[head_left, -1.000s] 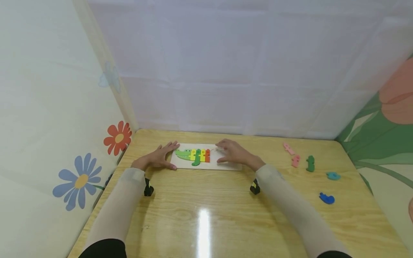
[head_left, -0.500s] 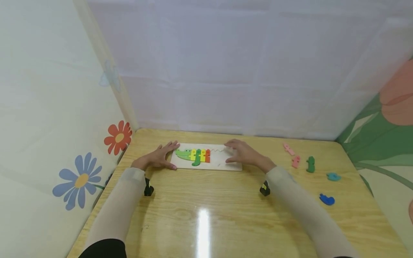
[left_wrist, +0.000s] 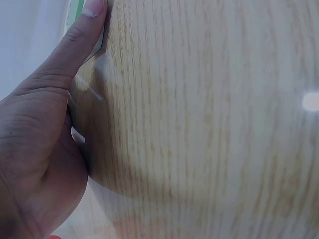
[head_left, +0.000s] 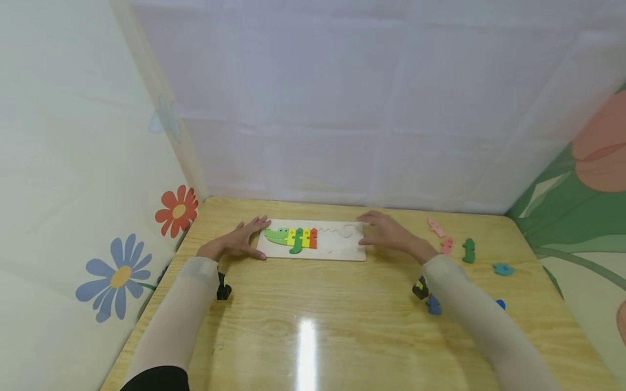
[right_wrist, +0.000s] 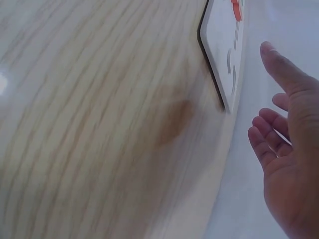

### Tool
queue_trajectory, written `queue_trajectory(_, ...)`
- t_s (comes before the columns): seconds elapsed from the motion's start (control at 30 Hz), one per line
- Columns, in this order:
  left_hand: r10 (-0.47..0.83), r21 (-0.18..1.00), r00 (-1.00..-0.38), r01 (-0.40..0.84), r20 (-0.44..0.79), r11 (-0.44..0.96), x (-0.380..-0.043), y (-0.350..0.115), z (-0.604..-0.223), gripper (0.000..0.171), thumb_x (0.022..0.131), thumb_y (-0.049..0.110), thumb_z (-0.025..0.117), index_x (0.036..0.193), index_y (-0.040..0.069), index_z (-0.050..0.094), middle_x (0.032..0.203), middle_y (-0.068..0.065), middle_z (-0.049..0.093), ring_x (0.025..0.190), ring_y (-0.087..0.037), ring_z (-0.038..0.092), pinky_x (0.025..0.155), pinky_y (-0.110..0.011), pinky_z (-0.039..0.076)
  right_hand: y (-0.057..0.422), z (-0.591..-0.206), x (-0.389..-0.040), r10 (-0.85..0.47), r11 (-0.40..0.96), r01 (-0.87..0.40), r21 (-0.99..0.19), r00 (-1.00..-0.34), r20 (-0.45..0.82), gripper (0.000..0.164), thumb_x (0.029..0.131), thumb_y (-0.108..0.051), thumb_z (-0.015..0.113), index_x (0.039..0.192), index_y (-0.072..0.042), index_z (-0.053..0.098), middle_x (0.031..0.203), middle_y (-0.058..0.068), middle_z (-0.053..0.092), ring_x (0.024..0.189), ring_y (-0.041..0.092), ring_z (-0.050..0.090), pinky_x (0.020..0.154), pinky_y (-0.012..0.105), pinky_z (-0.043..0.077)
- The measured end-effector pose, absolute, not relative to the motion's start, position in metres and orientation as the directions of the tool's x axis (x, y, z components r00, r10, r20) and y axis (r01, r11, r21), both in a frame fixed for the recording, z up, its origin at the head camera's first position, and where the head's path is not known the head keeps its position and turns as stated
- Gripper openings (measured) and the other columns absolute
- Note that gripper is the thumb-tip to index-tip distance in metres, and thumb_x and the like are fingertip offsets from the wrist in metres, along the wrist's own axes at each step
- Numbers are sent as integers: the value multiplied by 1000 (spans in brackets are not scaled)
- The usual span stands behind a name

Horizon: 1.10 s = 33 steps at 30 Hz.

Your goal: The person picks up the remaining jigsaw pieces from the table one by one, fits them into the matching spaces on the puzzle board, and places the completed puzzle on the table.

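A pale wooden puzzle board (head_left: 342,250) lies near the table's far edge. Its left part carries a green crocodile head (head_left: 276,235), yellow and green body pieces (head_left: 296,239) and a red-orange piece (head_left: 313,238); curved and zigzag outlines run across the bare right part. My left hand (head_left: 237,239) spans the board's left end, its straight thumb on the near corner and fingertips at the far corner. At the right end, my right hand (head_left: 388,233) is spread with nothing between thumb and fingers. In the right wrist view its fingers (right_wrist: 271,134) are loosely bent, away from the board.
On the table's right lie two pink pieces (head_left: 436,227), a dark green piece (head_left: 469,250), a teal piece (head_left: 503,269) and a dark blue piece (head_left: 433,305). A bright blue piece (head_left: 500,304) is partly hidden by the right sleeve (head_left: 481,309). A white sheet (head_left: 293,108) hangs behind.
My right hand has slid rightward off the board, uncovering its outlines. A dark blue piece has come into sight beside the right forearm, which now partly covers the bright blue piece. The left hand stays.
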<state>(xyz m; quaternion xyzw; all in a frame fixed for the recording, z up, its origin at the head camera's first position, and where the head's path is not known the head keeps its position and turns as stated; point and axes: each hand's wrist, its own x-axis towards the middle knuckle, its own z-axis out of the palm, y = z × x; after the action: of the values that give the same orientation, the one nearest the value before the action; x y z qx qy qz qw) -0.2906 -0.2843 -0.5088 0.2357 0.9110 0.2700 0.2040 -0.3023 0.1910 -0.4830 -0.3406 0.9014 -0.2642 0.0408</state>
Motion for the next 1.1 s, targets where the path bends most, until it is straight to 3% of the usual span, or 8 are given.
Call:
queue_trajectory(0.67,544,595,-807,326,-229,735,-289,-284,-509,112,89,42,86,169,4,17,176,-24,1,162,-47,-5,125,-69,-9,260,-469,-308,-641,629,-604,-490,-759,114,76,88,-26,88,147,7,56,156,31,49,139,51,52,116,64,41)
queue_trajectory(1.1,544,595,-806,324,-233,736,-290,-284,-512,113,89,46,86,170,5,17,177,-23,0,162,-47,-5,125,-69,-9,294,-458,-307,-549,705,-476,-526,-835,19,80,90,-25,87,155,1,49,158,26,48,141,52,48,116,67,38)
